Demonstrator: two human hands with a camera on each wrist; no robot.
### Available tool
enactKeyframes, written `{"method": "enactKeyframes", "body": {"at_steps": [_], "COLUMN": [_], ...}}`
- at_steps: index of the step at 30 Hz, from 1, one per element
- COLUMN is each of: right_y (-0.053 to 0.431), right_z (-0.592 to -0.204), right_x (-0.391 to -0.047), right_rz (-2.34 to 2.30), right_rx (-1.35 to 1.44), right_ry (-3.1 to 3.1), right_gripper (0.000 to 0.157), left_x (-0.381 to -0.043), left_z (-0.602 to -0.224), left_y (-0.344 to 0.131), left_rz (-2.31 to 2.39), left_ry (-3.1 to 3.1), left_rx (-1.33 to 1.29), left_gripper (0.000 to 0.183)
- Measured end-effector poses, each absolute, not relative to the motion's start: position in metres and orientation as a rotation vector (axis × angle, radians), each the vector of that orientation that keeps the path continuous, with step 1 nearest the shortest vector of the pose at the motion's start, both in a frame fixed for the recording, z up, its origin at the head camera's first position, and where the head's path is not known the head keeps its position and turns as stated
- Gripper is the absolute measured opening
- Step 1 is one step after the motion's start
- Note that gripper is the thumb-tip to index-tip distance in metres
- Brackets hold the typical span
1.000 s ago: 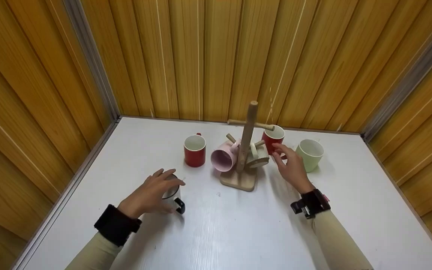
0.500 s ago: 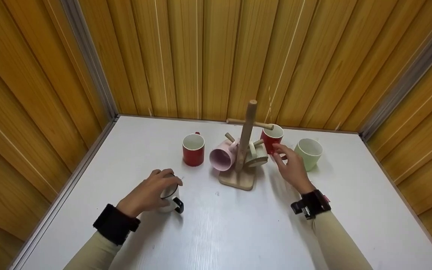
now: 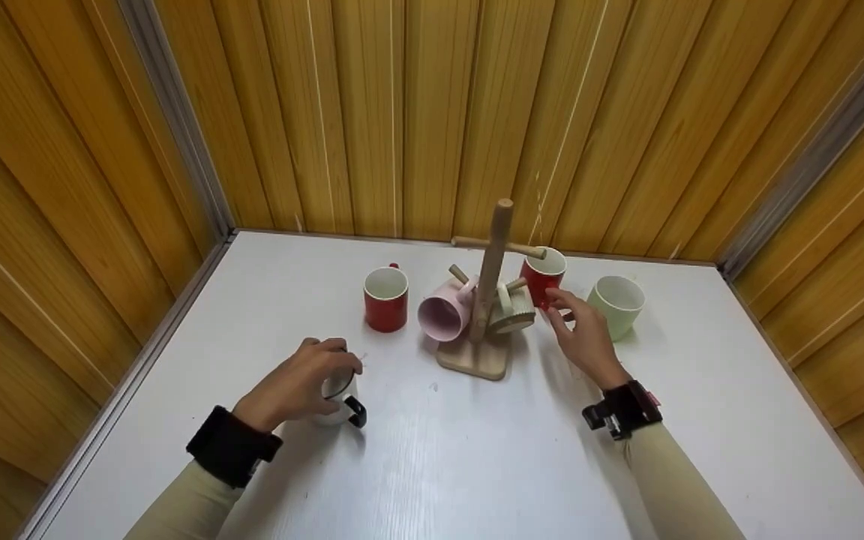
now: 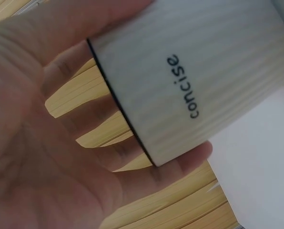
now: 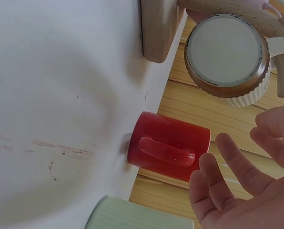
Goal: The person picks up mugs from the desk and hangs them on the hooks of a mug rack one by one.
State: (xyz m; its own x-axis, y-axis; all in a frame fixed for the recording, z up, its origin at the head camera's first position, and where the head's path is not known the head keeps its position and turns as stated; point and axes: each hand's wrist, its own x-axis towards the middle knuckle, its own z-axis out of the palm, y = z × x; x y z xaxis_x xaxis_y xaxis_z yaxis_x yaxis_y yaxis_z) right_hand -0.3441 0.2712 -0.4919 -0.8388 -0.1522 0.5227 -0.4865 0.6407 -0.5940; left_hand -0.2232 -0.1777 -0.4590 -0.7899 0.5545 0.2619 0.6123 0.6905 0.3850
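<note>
In the head view my left hand (image 3: 293, 386) reaches over a white mug (image 3: 334, 415) with a black rim and black handle. Thumb and fingers grip opposite sides of its rim from above; the left wrist view shows "concise" printed on the mug (image 4: 189, 86). My right hand (image 3: 588, 337) is beside a red mug (image 3: 539, 281) standing at the back, its handle turned toward the fingers. From the right wrist, the loosely bent fingers (image 5: 211, 179) appear right by the red mug (image 5: 175, 129) near its rim, holding nothing.
Between the hands stands a wooden mug tree (image 3: 492, 262), with a pink mug (image 3: 443, 315) and a ribbed cream mug (image 5: 225, 52) hanging from its lower pegs. Another red mug (image 3: 385, 311) is left of it, and a pale green mug (image 3: 612, 307) stands right of my right hand.
The left hand's fingers, spread over the white mug a second ago, have closed in on its rim. My right hand has stayed nearly still by the red mug's handle.
</note>
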Motion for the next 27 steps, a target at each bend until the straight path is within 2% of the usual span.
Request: {"method": "enactKeyframes", "body": {"at_steps": [15,27], "right_y": [0.270,0.264], "right_z": [-0.490,-0.475], "right_x": [-0.341,-0.327], "right_rz": [1.057,0.992], "right_rx": [0.508,0.404], "right_ry": [-2.411,-2.377], "right_gripper": [0.035,0.029], "left_x": [-0.221,-0.221], "left_z": [-0.458,-0.461], "left_y": [-0.172,-0.153], "left_rz": [-0.791,-1.090], "left_ry": [-2.650,-2.442], "left_rx": [-0.867,-0.883], "left_gripper": [0.049,0.050]}}
